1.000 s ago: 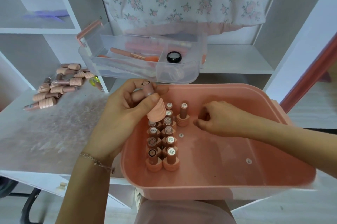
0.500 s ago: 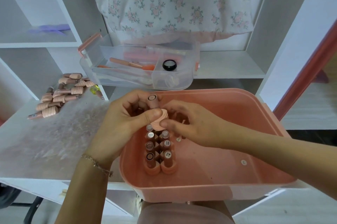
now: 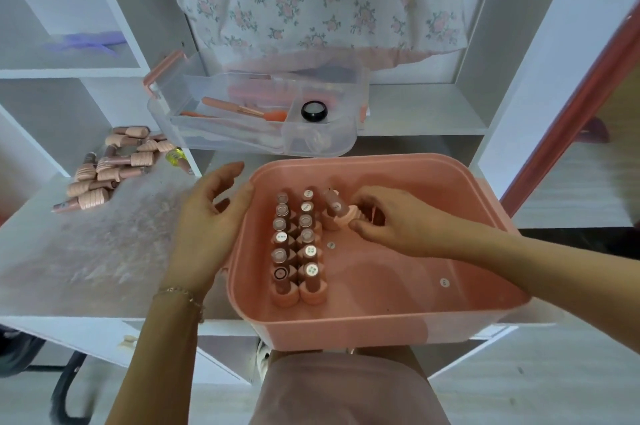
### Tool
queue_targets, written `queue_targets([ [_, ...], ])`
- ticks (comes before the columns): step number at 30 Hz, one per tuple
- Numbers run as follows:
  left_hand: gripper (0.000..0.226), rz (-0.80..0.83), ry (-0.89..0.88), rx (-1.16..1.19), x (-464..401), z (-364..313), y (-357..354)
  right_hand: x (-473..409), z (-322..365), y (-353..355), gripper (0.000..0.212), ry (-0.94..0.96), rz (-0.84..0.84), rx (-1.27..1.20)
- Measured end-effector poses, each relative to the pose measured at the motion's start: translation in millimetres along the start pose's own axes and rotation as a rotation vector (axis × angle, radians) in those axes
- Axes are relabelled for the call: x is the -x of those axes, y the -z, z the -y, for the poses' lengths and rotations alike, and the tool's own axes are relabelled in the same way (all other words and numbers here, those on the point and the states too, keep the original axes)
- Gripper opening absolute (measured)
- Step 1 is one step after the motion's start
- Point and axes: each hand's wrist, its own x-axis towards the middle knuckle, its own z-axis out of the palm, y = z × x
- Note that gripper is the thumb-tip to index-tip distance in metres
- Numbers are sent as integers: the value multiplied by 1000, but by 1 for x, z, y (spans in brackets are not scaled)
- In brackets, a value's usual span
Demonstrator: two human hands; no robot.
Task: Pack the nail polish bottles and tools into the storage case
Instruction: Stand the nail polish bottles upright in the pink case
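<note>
I am hovering my left hand (image 3: 207,220) with fingers relaxed, while my right hand (image 3: 388,223) is pinching with curled fingertips.

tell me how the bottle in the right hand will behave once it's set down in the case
The bottle, tilted in the right hand, looks tall and narrow, so it may tip if released leaning. On its side its round body would probably roll. Set against the standing bottles in the case, it should stay up.

Bottle (image 3: 337,213) passed from left hand (image 3: 207,216) to right hand (image 3: 388,220).
</note>
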Motion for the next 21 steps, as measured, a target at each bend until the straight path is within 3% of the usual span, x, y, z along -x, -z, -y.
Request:
queue_targets([
  [3,39,72,101,16,3,8,0,-2,1,-10,10,-72,104,31],
  [7,29,151,87,86,5,9,1,-8,-5,-19,15,-210,183,60],
  [11,29,157,76,145,3,11,3,-13,-12,-28,11,-248,178,94],
  [21,25,138,65,203,4,17,2,-17,-17,-42,12,-315,117,-98],
])
